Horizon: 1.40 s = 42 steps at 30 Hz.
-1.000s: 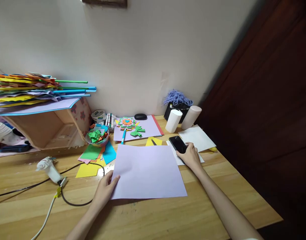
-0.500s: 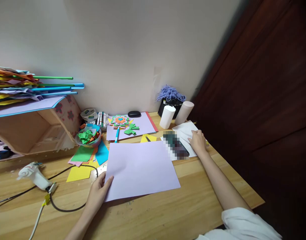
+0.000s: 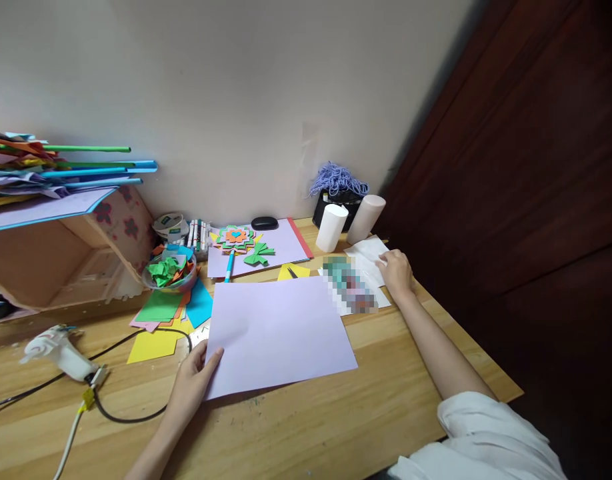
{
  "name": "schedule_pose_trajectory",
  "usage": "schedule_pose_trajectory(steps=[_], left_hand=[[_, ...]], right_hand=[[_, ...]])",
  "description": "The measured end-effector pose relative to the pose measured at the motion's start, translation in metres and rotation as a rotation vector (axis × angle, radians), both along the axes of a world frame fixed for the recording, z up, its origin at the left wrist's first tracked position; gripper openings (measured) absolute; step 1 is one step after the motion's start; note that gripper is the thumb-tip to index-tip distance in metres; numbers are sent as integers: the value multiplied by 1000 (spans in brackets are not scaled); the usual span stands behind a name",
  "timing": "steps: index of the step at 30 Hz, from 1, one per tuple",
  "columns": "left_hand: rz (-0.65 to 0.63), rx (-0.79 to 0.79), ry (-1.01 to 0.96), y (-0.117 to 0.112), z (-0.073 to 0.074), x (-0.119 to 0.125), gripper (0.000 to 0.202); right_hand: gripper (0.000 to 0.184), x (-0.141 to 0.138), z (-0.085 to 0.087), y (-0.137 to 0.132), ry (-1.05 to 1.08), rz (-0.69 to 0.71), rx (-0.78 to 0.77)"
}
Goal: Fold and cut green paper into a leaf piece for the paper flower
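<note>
A large lilac paper sheet (image 3: 279, 333) lies flat on the wooden table (image 3: 336, 427). My left hand (image 3: 189, 387) rests at its near left corner, thumb on top of the sheet and fingers under or beside the edge, holding it. My right hand (image 3: 397, 272) lies on a white sheet (image 3: 369, 257) at the right, fingers curled down on the paper. Just left of that hand lies a phone (image 3: 350, 285), blurred out, on another white paper.
A glue gun (image 3: 56, 352) with its cable lies at the left. Colored paper pieces (image 3: 166, 320), a bowl of scraps (image 3: 170, 272), a paper flower (image 3: 236, 239) on a lilac card, markers, two white rolls (image 3: 349, 223) and purple yarn stand near the wall. A box with stacked papers is far left.
My right hand left the phone and moved right onto the white sheet. The view shifted right. My left hand stays on the lilac sheet's corner.
</note>
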<state>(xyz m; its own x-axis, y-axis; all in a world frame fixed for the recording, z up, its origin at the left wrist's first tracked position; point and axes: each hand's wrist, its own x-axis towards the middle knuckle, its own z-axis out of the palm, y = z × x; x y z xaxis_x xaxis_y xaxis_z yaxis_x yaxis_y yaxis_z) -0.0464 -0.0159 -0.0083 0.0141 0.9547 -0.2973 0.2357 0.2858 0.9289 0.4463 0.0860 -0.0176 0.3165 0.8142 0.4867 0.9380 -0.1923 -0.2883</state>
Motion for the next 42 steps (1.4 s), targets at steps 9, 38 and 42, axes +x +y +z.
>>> schedule_pose_trajectory(steps=[9, 38, 42], left_hand=[[-14, 21, 20, -1, 4, 3, 40], [-14, 16, 10, -2, 4, 2, 42], [-10, 16, 13, -1, -1, 1, 46]], right_hand=[[18, -29, 21, -30, 35, 233, 50], [40, -68, 17, -6, 53, 534, -401], [29, -56, 17, -27, 89, 466, -369]])
